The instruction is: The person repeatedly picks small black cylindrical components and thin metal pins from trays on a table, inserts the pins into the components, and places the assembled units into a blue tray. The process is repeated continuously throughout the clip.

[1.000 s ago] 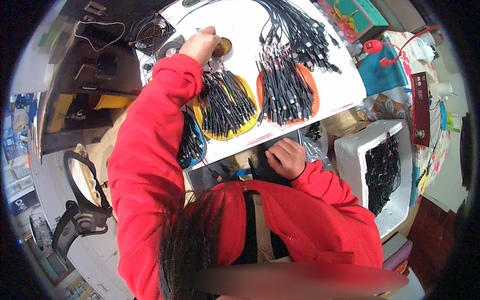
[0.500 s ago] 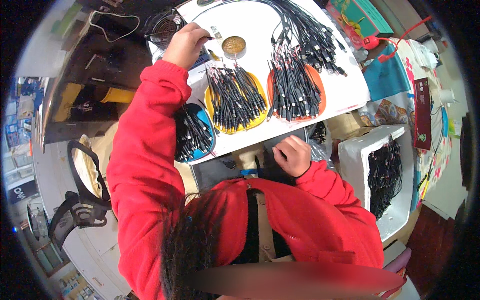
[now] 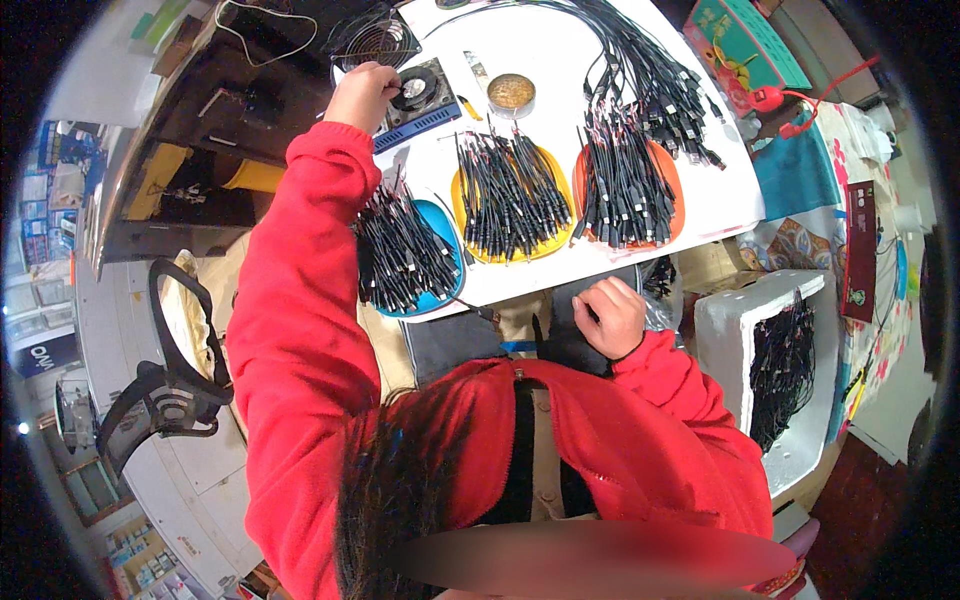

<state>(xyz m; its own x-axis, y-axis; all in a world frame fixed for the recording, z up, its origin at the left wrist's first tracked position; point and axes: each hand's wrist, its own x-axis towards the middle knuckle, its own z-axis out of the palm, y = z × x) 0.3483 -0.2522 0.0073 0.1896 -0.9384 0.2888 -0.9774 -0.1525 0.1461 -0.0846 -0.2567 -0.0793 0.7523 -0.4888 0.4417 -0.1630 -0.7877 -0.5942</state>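
At the far left of the white table, my left hand (image 3: 361,98) reaches over a grey-and-blue box (image 3: 425,120) with a round black part (image 3: 418,88) on top. Its fingertips are pressed together at the round part's left side; whatever they pinch is hidden. Low over my lap, past the table's near edge, my right hand (image 3: 612,317) is curled closed with nothing showing in it. Bundles of short black cables (image 3: 512,200) fill a yellow tray (image 3: 552,165), flanked by a blue tray (image 3: 455,262) and an orange tray (image 3: 675,190) of similar cables.
A round tin (image 3: 511,94) stands right of the box, beside a small knife-like tool (image 3: 473,70). Longer black cables (image 3: 655,80) spread across the table's far right. A black wire coil (image 3: 375,45) lies behind the box. A white foam box (image 3: 725,345) of cables stands right.
My left hand has drawn left, away from the tin, uncovering the box's round part. The whole view has shifted slightly. My right hand stays curled over my lap.
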